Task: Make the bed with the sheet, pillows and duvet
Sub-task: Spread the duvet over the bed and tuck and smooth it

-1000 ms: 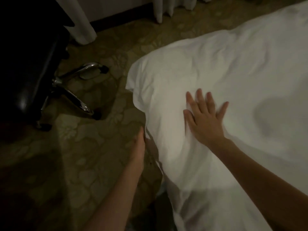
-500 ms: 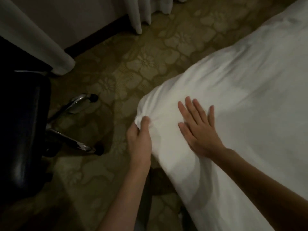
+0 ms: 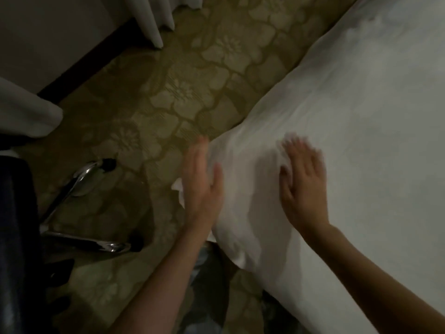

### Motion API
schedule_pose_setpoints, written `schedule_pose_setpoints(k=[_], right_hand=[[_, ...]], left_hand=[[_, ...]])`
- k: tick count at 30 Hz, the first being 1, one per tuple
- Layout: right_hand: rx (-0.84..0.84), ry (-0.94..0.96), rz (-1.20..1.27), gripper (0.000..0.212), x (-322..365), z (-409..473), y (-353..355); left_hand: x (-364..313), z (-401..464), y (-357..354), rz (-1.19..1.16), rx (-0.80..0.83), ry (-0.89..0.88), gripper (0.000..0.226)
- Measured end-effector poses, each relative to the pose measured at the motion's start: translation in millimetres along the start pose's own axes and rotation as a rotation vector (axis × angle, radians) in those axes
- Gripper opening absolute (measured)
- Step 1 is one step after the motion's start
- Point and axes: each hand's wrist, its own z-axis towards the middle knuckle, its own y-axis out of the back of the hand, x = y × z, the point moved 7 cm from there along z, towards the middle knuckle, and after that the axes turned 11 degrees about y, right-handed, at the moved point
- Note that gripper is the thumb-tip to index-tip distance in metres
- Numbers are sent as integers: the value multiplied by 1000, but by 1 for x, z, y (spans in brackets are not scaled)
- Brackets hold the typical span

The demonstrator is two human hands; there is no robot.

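Right fingers (image 3: 296, 150) straight and spread, blurred, flat on the white duvet (image 3: 349, 141); right hand (image 3: 304, 182) pressing near the corner, likely to smooth the cloth and pin it in place. Left fingers (image 3: 201, 153) straight too, gripping nothing; left hand (image 3: 201, 186) set edge-on against the duvet's left side, thumb lying on top, seemingly patting the edge square. A small white flap (image 3: 178, 189) poking out just left of that hand. Duvet spread over the bed, filling the right, corner hanging over the near-left edge above patterned carpet (image 3: 192, 92). Dark chair (image 3: 14, 237) with chrome legs well apart at near left; curtain (image 3: 149, 18) at far left.
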Motion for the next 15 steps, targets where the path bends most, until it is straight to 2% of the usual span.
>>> schedule_pose_setpoints(k=[1, 2, 3, 5, 6, 7, 8, 9, 10, 11, 12, 13, 14, 15], right_hand=[[59, -167, -99, 56, -12, -2, -5], [183, -151, -194, 59, -7, -5, -18], [325, 63, -215, 60, 15, -8, -35], [544, 619, -174, 57, 54, -25, -53], [596, 723, -128, 53, 58, -28, -46], [542, 702, -111, 51, 51, -21, -36], [425, 562, -150, 52, 33, -10, -24], [302, 309, -210, 54, 8, -2, -11], [233, 64, -266, 57, -16, 3, -1], [273, -82, -298, 62, -28, 3, -3], [359, -144, -300, 65, -34, 5, -12], [430, -139, -288, 67, -34, 9, -18], [468, -107, -264, 66, -29, 15, -21], [482, -91, -225, 65, -24, 21, -18]], left_hand=[[-6, 2, -24, 40, 157, -115, 50], [6, 3, -45, 101, 287, -138, 50], [26, 7, -56, 132, 366, -38, 50], [79, 23, -56, 115, 405, 402, 49], [103, 28, -51, 150, 441, 632, 46], [123, 33, -44, 242, 504, 797, 45], [131, 41, -39, 344, 536, 836, 44], [122, 52, -34, 414, 484, 715, 44], [103, 63, -35, 334, 383, 531, 44], [73, 60, -34, 172, 335, 353, 46], [50, 49, -41, 49, 377, 231, 50], [36, 36, -52, -4, 442, 193, 55], [42, 29, -60, 2, 485, 296, 58], [64, 27, -66, 31, 528, 479, 62]])
